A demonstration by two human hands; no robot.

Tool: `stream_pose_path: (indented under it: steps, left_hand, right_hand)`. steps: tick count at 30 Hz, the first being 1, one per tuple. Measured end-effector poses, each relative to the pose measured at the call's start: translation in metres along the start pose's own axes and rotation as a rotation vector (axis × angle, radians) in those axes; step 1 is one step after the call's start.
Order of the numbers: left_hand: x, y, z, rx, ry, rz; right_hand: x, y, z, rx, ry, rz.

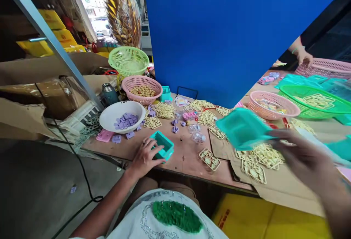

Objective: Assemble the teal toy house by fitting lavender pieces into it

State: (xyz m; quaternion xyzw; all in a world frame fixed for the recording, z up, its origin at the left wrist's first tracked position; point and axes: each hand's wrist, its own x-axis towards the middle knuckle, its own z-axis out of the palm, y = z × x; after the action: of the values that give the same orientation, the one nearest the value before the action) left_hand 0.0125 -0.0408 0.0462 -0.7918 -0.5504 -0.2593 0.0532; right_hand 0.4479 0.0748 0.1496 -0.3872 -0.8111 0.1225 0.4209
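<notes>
My left hand (148, 155) grips a small teal plastic box (166, 147) by its near left side, with fingers over the rim. The box sits at the table's front edge with its hollow facing up. Out to the right, my right hand (301, 155) is closed on the edge of a shallow teal plastic tray (241, 127), lifted over the table. Both hand and tray are smeared by motion. Between the hands lie clear small bottles (197, 137) and a cream frame of moulded plastic parts (210, 159). Small purple pieces (174, 126) are behind the box.
A white bowl (109, 116) of purple pieces and a pink basket (127, 82) stand left. Another pink basket (253, 103) and a green basket (290, 91) stand right. A blue panel (219, 41) rises behind. Another person's hand (304, 56) touches a far basket.
</notes>
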Motion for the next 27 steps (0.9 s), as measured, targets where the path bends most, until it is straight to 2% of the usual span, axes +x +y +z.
stream_pose_path:
  steps: [4,6,9,11,14,16,18,21,24,27]
  left_hand:
    - [-0.006,-0.005,-0.005,0.116,0.052,-0.075]
    - [-0.009,-0.009,-0.01,0.135,0.046,-0.103]
    - [-0.016,-0.016,-0.013,0.124,0.086,-0.109]
    - [-0.021,-0.019,-0.014,0.082,0.125,-0.097]
    - [-0.028,-0.022,-0.016,-0.016,0.182,-0.089]
    - [-0.029,-0.022,-0.016,-0.053,0.222,-0.105]
    - [-0.027,-0.023,-0.014,-0.065,0.235,-0.141]
    - [-0.022,-0.027,-0.009,-0.091,0.179,-0.204]
    - [-0.019,-0.033,-0.007,-0.106,0.13,-0.233]
    - [-0.017,-0.038,-0.009,-0.086,0.148,-0.26]
  right_hand:
    - [-0.006,-0.035,0.085,0.168,-0.252,-0.226]
    - [-0.004,-0.043,0.124,0.184,-0.316,-0.289]
    - [-0.006,-0.042,0.157,0.191,-0.39,-0.322]
    - [-0.01,-0.04,0.164,0.211,-0.366,-0.29]
    - [-0.017,-0.044,0.164,0.218,-0.227,-0.157]
    - [-0.02,-0.05,0.167,0.172,-0.183,-0.076]
    - [-0.022,-0.054,0.173,0.093,-0.234,-0.038]
    - [-0.021,-0.047,0.18,0.029,-0.365,-0.036]
    - [-0.015,-0.033,0.179,0.069,-0.466,-0.054]
    - [-0.007,-0.026,0.176,0.161,-0.532,-0.067]
